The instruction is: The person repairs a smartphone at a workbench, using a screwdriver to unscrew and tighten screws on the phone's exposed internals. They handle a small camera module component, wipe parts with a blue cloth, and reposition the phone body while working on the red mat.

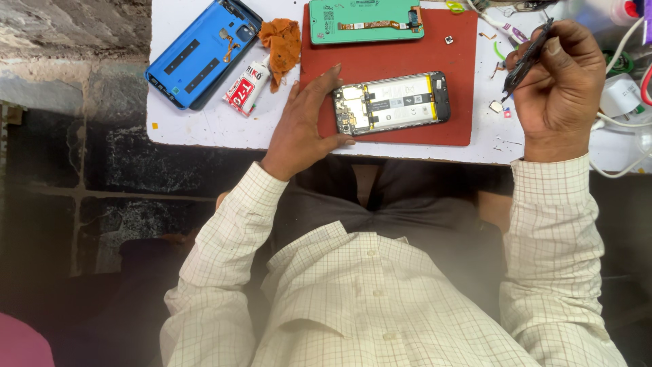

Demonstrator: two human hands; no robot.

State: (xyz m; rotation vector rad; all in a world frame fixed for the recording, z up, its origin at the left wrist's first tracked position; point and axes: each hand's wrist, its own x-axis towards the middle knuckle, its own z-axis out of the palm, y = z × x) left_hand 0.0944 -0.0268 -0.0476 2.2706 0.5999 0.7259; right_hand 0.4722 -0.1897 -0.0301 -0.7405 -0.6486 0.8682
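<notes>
Opened phone (392, 102), back cover off, board and battery showing, lies on the red mat (387, 54) near the table's (204, 126) front edge. Left hand (302, 126) rests at the phone's left end, fingers spread apart, thumb touching the lower left corner, index fingertip at the upper left corner, so the phone end sits between thumb and index. Right hand (560, 85) is well right of the phone, off the mat, fingers closed together around dark tweezers (526, 58), tips pointing down-left toward a small white part (496, 107) on the table. Green phone panel (367, 20) lies at the mat's top edge. Blue back cover (204, 51) lies at the table's left, white glue tube (248, 85) and orange cloth (282, 44) between it and the mat. White cables (625, 119) at far right. Nothing between the phone and either hand.
</notes>
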